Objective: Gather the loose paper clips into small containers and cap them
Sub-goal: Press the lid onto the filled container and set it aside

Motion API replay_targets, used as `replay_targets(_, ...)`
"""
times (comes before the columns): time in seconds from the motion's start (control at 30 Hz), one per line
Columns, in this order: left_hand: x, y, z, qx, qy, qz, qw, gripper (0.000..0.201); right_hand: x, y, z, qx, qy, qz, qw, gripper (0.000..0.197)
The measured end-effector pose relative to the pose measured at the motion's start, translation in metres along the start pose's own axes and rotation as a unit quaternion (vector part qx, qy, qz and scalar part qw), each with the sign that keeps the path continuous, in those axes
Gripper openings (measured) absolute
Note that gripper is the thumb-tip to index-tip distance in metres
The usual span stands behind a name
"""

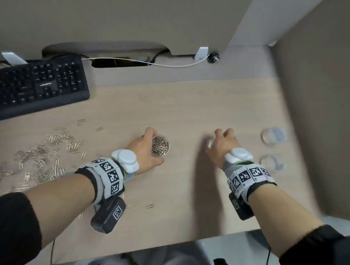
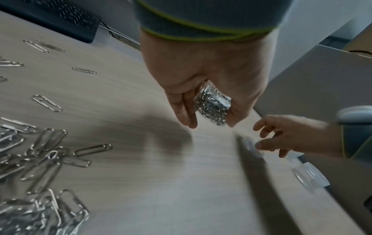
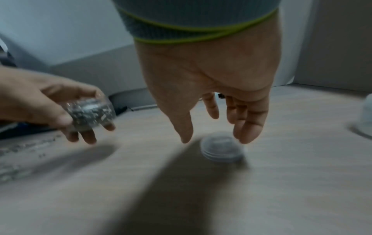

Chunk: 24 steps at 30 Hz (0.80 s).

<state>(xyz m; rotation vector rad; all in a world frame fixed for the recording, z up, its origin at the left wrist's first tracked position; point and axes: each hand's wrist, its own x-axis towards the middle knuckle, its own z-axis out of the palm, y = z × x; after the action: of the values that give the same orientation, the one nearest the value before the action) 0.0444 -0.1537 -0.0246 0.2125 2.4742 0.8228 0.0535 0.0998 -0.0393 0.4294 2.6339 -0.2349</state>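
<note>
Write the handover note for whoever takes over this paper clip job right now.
Left hand grips the small clear plastic container full of silver paper clips, uncapped.
Right hand is open, fingers spread over a clear round lid on the wooden desk, not touching it.
Two more clear pieces sit further right.
Left: cap this container, then gather the loose silver clips.

Dim even indoor light, soft hand shadows on desk, motion blur (worst right wrist), wide-angle warping

Black sleeves; grey marker-printed wristbands; white pods
</note>
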Motion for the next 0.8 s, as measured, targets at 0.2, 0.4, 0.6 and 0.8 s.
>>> replay_targets(0.2, 0.007, -0.006, 0.0, -0.01, 0.018, -0.01, 1.0, 0.065, 0.011, 0.005, 0.006, -0.062, -0.051, -0.004, 0.997, 0.039)
replay_targets(0.4, 0.002, -0.014, -0.012, -0.002, 0.02, -0.032, 0.999, 0.064, -0.003, -0.049, -0.01, 0.041, -0.05, -0.081, 0.995, 0.042)
replay_targets(0.6, -0.014, -0.025, -0.035, -0.03, 0.041, -0.037, 0.998, 0.065, -0.033, -0.129, -0.034, 0.173, -0.049, -0.198, 0.964, 0.071)
replay_targets(0.8, -0.049, -0.057, -0.071, -0.054, 0.046, -0.048, 0.996, 0.067, -0.063, -0.194, -0.037, 0.136, -0.091, -0.28, 0.946, 0.068)
